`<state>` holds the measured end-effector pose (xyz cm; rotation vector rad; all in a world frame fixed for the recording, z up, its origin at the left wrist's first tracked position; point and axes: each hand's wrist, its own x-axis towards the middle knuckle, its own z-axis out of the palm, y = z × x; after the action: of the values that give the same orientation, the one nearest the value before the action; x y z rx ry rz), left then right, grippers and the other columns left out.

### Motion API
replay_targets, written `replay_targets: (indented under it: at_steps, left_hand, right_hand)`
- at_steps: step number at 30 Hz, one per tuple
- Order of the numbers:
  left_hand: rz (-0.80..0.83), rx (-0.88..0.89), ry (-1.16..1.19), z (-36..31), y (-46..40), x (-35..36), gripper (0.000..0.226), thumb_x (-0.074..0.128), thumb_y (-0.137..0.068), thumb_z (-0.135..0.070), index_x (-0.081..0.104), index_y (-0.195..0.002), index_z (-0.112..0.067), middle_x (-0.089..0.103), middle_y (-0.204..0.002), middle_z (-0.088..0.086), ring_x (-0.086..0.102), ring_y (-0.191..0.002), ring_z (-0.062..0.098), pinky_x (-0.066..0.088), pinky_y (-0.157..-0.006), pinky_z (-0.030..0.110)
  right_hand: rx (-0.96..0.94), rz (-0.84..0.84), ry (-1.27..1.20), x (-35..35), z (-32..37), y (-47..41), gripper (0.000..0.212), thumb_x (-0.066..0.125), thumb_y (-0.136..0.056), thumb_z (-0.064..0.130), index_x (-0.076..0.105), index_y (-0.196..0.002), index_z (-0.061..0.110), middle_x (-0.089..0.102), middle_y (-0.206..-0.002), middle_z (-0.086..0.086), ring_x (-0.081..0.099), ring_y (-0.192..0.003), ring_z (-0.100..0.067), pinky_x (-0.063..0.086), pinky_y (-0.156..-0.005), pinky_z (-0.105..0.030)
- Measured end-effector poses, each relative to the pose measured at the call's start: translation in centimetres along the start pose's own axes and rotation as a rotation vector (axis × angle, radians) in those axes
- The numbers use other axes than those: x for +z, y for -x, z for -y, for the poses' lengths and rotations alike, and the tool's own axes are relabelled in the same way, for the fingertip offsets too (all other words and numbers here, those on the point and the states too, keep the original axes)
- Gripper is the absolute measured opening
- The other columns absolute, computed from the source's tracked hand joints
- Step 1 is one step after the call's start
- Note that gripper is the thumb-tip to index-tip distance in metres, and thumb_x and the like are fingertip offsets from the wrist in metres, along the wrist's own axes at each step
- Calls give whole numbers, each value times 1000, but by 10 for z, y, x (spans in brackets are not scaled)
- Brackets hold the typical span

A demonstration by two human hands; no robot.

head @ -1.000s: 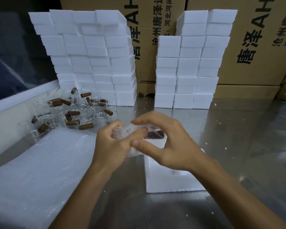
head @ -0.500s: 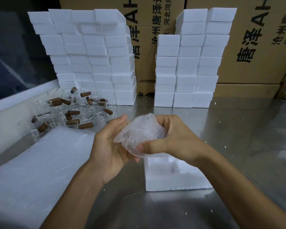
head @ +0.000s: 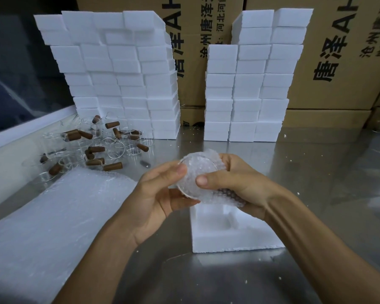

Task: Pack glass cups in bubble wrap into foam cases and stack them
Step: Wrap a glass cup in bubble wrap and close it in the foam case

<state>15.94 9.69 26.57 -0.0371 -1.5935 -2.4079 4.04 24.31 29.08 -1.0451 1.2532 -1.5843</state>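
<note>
Boxes [head: 329, 62] of brown card stand behind the open foam case [head: 233, 233] on the steel table [head: 316, 172]. Two foam stacks [head: 119, 73] rise beyond the case; bubble wrap sheets [head: 53, 216] lie left of it, loose glass cups [head: 92, 145] farther left and back. Above the case, the left hand [head: 156, 198] and right hand [head: 235, 183] both curl their fingers round a wrapped cup [head: 198, 178].
</note>
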Motion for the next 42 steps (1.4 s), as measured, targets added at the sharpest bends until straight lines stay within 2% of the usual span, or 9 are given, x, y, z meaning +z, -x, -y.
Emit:
replay_targets:
  at_steps: [9,11,14,17,21,25,30,38,42]
  left_hand:
    - [35,3,-36,2,1,-2,63,87,-66,-36,69,-120,-11,65,-124,21,66,-108,32,59,-82,37]
    - [17,24,-40,3,0,-5,56,82,-66,-21,69,-120,-11,66,-122,19,66,-108,32,59,-82,38]
    - [-30,53,-84,7,-1,-9,65,78,-64,-2,62,-126,-9,61,-128,19,65,-112,34,59,-85,43]
    - [-50,81,-130,10,-2,-11,69,78,-63,4,61,-128,-11,59,-131,18,64,-114,35,58,-86,44]
    - [-95,133,-162,14,-5,-14,76,79,-58,10,63,-127,-19,61,-131,11,67,-111,28,59,-77,34]
    - [-122,247,-302,15,-6,-16,77,88,-47,-2,70,-113,-35,66,-122,1,66,-113,19,56,-79,27]
    - [-88,340,-606,17,-7,-11,71,90,-58,-4,65,-118,-33,65,-121,-8,68,-106,17,56,-79,24]
    - [-111,357,-771,20,-7,-9,68,92,-60,-10,61,-113,-40,63,-119,-19,71,-99,13,58,-74,24]
    - [-101,340,-787,21,-6,-9,82,92,-59,-11,56,-122,-49,59,-122,-27,69,-101,7,58,-77,22]
  right_hand:
    - [20,46,70,-7,3,1,38,79,-72,3,73,-108,9,74,-103,-11,72,-96,-23,57,-78,-28]
    - [3,-18,184,-6,5,1,43,82,-70,6,69,-112,9,74,-106,-8,71,-99,-22,58,-80,-29]
    - [-90,-206,520,-7,6,1,66,94,-59,19,63,-117,25,69,-110,6,67,-103,-12,59,-84,-29]
    - [-193,-214,700,-4,7,2,72,95,-61,23,56,-121,31,60,-114,15,62,-106,-6,58,-84,-27]
    - [-234,-237,760,-2,5,0,74,95,-60,22,55,-122,29,60,-117,12,62,-106,-10,59,-85,-31]
    - [-214,-222,936,0,3,-1,60,93,-63,31,60,-113,25,65,-100,11,64,-91,-9,59,-75,-28]
    - [-158,-174,1074,-5,4,1,43,91,-62,24,68,-99,18,68,-86,5,65,-82,-15,57,-67,-36]
    - [-131,-120,1179,-11,7,2,45,89,-61,24,67,-100,21,65,-87,6,64,-81,-15,56,-68,-39]
    - [-122,-143,1198,-13,5,1,50,89,-63,26,63,-105,26,63,-91,13,62,-84,-11,57,-71,-34]
